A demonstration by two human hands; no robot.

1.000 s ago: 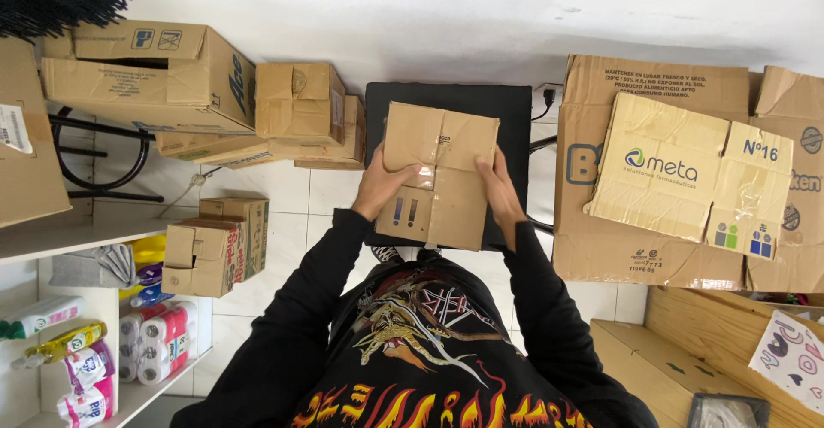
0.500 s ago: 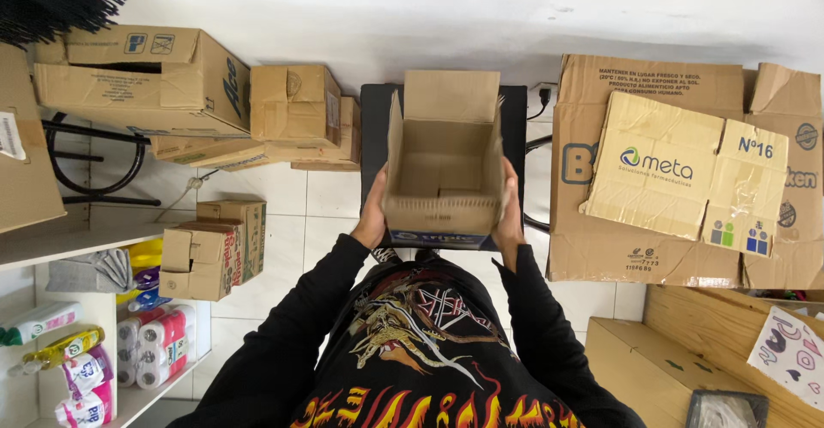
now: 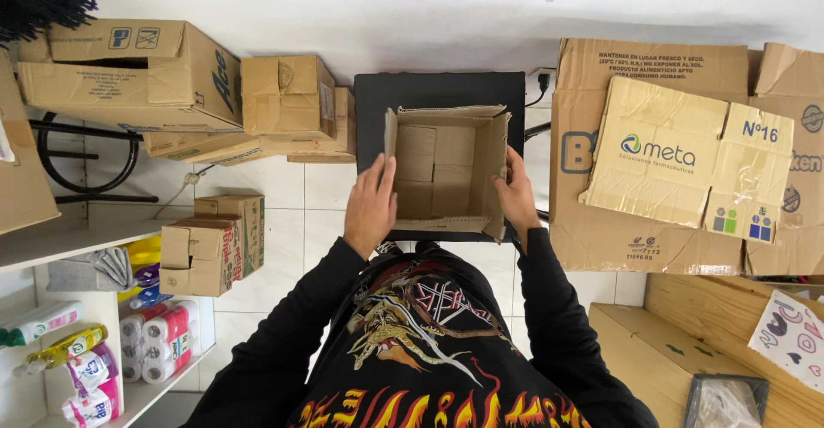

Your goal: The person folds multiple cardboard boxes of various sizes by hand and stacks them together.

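Observation:
An open, empty brown cardboard box (image 3: 446,170) sits upright on a black stool top (image 3: 374,102), its mouth facing up and its flaps standing. My left hand (image 3: 371,206) lies flat against the box's left wall. On the opposite side my right hand (image 3: 516,194) presses against the right wall, so the box is gripped between the two palms. My black sleeves and printed shirt fill the bottom of the view.
Closed cardboard boxes (image 3: 129,72) are stacked at the left, with a smaller carton (image 3: 210,243) on the tiled floor. Large flattened cartons (image 3: 687,162) lean at the right. A shelf (image 3: 51,239) with bottles and paper rolls stands at lower left.
The box was tilted up with its bottom toward me; it has been turned mouth-up and lowered onto the black stool, my hands moving to its side walls.

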